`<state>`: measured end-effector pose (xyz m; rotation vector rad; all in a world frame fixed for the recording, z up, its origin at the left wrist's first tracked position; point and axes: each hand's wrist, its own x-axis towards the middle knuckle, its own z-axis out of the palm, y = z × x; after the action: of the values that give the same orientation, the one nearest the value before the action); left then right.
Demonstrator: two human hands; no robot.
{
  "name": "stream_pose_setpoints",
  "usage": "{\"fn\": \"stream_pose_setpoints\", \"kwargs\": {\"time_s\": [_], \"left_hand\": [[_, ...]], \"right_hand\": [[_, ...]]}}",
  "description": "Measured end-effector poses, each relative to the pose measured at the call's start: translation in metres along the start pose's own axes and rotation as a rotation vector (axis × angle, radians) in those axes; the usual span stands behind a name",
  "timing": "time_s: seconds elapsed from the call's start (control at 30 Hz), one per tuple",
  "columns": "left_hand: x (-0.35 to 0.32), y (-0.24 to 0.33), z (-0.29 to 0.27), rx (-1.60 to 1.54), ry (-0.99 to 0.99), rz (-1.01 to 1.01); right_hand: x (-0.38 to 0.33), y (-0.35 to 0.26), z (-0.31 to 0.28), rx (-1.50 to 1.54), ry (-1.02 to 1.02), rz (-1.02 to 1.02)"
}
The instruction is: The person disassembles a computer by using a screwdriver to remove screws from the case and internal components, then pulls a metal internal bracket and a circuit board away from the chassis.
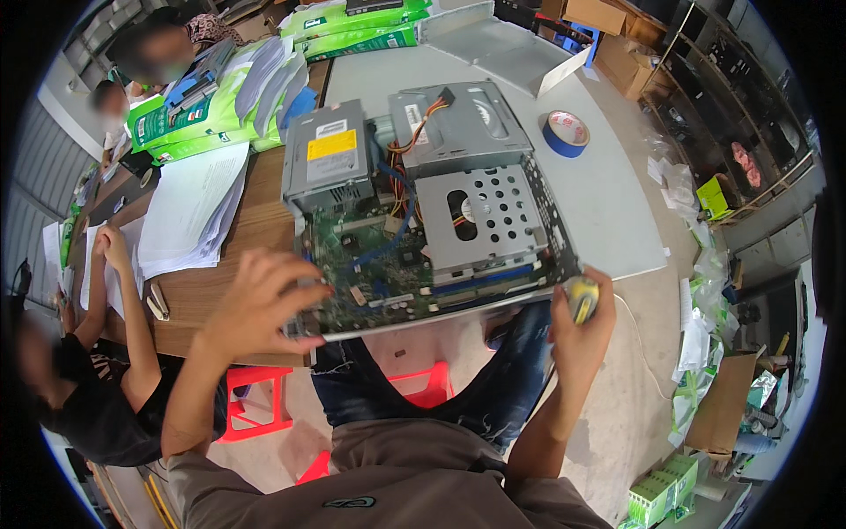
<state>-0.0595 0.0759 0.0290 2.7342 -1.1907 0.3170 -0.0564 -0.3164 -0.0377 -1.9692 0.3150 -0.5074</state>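
In front of me lies an opened desktop computer point(480, 216), its green circuit board point(366, 256) bare. At its back left sits a metal power supply point(328, 154) with a yellow label; a disc drive point(467, 123) is beside it, and a perforated metal bracket point(493, 212) stands nearer. My left hand point(269, 300) is at the near left corner, fingers curved and apart over the board, thumb at the front edge. My right hand point(582, 322) is closed around a yellow-handled screwdriver point(582, 298) at the near right corner; its shaft is hidden.
A roll of blue tape point(565, 134) rests on the grey tabletop point(608, 203). Paper stacks point(196, 207) and green packages point(207, 123) stand left. A co-worker's hands point(110, 247) are at the far left. Red stools point(256, 404) are below the table; shelves point(723, 106) stand right.
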Motion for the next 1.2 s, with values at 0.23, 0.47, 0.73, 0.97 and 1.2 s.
{"fn": "stream_pose_setpoints", "kwargs": {"time_s": [0.23, 0.47, 0.73, 0.97, 1.2], "left_hand": [[-0.031, -0.071, -0.021, 0.231, 0.037, -0.298], [-0.030, -0.099, -0.018, 0.337, 0.079, -0.394], [0.043, -0.022, -0.057, 0.046, 0.094, -0.427], [0.137, -0.014, -0.015, -0.136, -0.210, 0.138], [0.151, -0.030, 0.000, -0.166, -0.295, 0.206]], "right_hand": [[-0.078, -0.042, 0.008, 0.087, -0.237, -0.064], [-0.096, -0.043, 0.029, 0.242, -0.368, -0.185], [-0.040, -0.019, 0.022, 0.571, -0.595, 0.012], [0.090, -0.004, 0.043, 0.758, -0.424, 0.234], [0.093, 0.005, 0.050, 0.640, -0.389, 0.189]]}}
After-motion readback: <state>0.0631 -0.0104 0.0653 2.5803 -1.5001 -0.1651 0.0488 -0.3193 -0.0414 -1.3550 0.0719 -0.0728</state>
